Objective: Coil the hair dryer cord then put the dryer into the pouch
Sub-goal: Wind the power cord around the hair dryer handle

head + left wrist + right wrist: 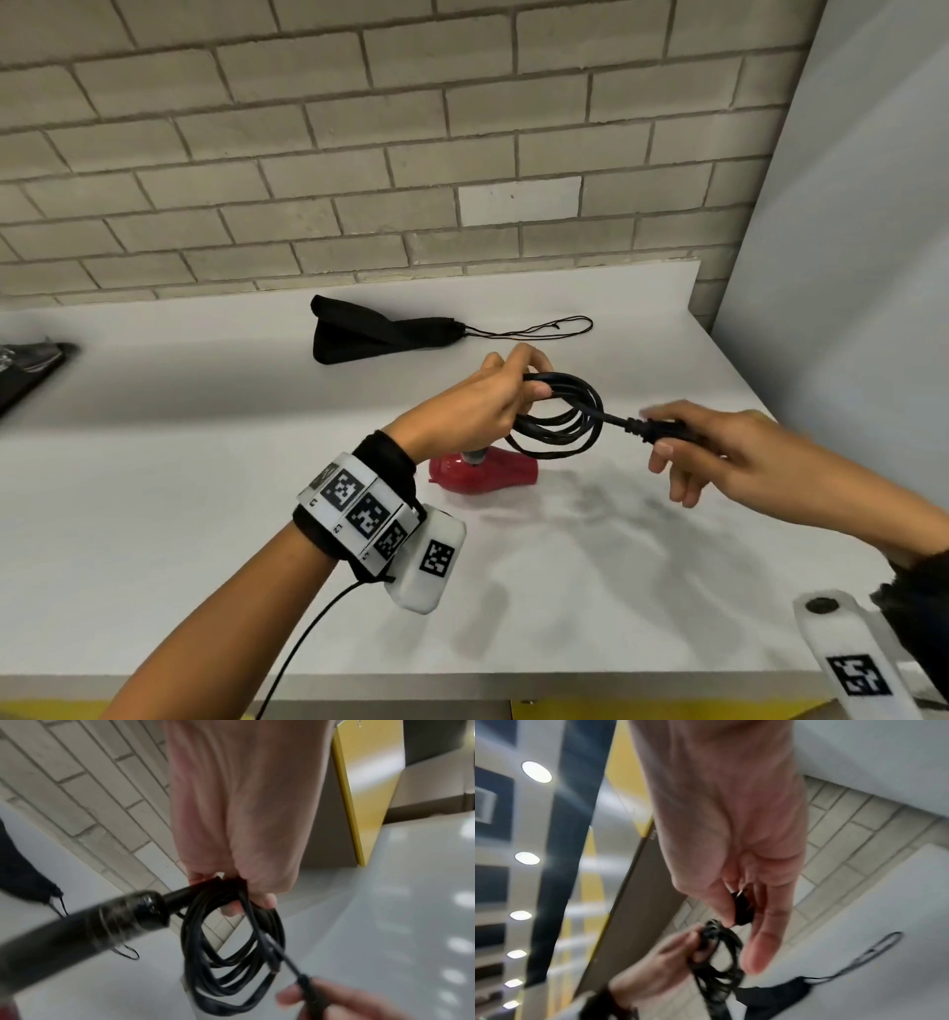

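Observation:
A red hair dryer (pixel 485 470) lies on the white counter (pixel 205 488) below my hands. Its black cord (pixel 560 419) is wound into several loops, and my left hand (pixel 477 406) grips the top of that coil above the dryer. In the left wrist view the coil (pixel 231 947) hangs from my curled fingers, with the dryer's black handle (pixel 110 923) blurred in front. My right hand (pixel 719 452) pinches the black plug (pixel 662 429) at the cord's free end, just right of the coil; its other fingers are spread. The black drawstring pouch (pixel 375 331) lies flat farther back.
A grey brick wall (pixel 359 154) backs the counter, and a pale panel (pixel 847 257) closes off its right side. A dark object (pixel 28 367) lies at the far left edge. The pouch's thin drawstring (pixel 539 329) trails rightward. The counter's front edge runs below my forearms.

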`<state>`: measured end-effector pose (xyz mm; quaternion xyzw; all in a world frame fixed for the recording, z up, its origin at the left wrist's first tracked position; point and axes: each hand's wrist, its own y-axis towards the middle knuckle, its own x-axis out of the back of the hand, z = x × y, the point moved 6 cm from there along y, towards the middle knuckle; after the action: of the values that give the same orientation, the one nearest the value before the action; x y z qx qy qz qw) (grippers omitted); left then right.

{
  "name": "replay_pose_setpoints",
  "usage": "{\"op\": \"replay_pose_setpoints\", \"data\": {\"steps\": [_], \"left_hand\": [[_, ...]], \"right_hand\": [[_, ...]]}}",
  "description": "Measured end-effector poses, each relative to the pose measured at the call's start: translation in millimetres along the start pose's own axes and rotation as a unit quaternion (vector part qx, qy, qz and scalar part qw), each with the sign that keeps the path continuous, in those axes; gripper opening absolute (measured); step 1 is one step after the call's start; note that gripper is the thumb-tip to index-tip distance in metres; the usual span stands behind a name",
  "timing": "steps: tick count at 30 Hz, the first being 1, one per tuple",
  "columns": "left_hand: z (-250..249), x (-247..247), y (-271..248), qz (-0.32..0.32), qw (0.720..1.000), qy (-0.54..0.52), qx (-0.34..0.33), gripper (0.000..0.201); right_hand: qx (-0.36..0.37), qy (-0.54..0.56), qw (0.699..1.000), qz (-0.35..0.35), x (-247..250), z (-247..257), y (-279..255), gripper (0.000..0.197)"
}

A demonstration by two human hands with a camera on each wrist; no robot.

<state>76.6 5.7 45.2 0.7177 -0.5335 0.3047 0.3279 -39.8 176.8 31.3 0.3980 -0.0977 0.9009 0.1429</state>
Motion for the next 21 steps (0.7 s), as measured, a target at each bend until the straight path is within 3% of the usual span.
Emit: {"op": "replay_pose_setpoints", "data": {"steps": [4,8,10,12,15,17,21], "left_hand": [[-14,-6,4,-0.009,0.999,0.009,-0.030,0.015],[-13,-25,9,0.018,1.000,0.000,-0.019,0.006],[-15,-35,10,0.021,1.000,-0.002,-0.015,0.005],[-20,-40,12,0.016,0.999,0.001,-0.032,0.010],[-26,-36,12,-0.004,0.998,-0.022,-0.059,0.017],[-27,-25,10,-0.022,0.995,-0.079,-0.054,0.010],[-37,-24,7,-0.008,0.985,-0.164,-0.048,0.016]], "right_hand": [[-0.022,-0.031,0.999,-0.035,-6,-17,6,0.016],[-0.090,-0.154,0.984,0.011,-20,-13,14,0.065],[-0.048,-0.160,0.986,-0.033,-18,13,14,0.073],[0.021,-0.131,0.984,-0.121,-12,42,14,0.077],[0.062,-0.053,0.978,-0.190,-12,42,27,0.096],[0.030,0.065,0.984,-0.163,-12,20,41,0.114],[0.051,0.163,0.985,0.005,-26,2,48,0.128]]}}
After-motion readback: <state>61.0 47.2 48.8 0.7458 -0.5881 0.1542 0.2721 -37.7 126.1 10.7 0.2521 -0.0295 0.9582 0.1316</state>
